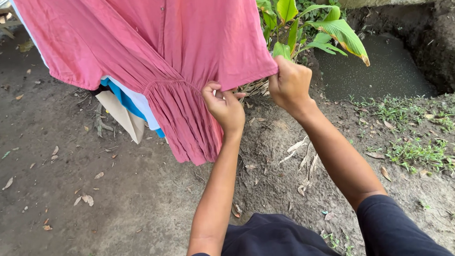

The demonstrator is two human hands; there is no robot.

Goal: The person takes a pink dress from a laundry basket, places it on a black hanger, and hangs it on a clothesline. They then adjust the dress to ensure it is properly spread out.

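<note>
The person's left hand [225, 106] and right hand [289, 84] are both closed on the lower hem of a pink garment [157, 49] that hangs in front of them, above bare dirt ground [87, 200]. If one grip slips, the cloth could probably drop and get dirty, or swing toward the murky puddle [378, 70] beside the green plant [310, 32].

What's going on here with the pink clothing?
A person outdoors is holding a hanging pink dress by its lower edge. The left hand pinches the fabric near the gathered waist, and the right hand grips the hem further along, with the cloth pulled taut between them. Blue and white clothes hang behind the dress. Below is bare dirt ground with dry leaves, and a green leafy plant stands beside a patch of murky water.
</note>
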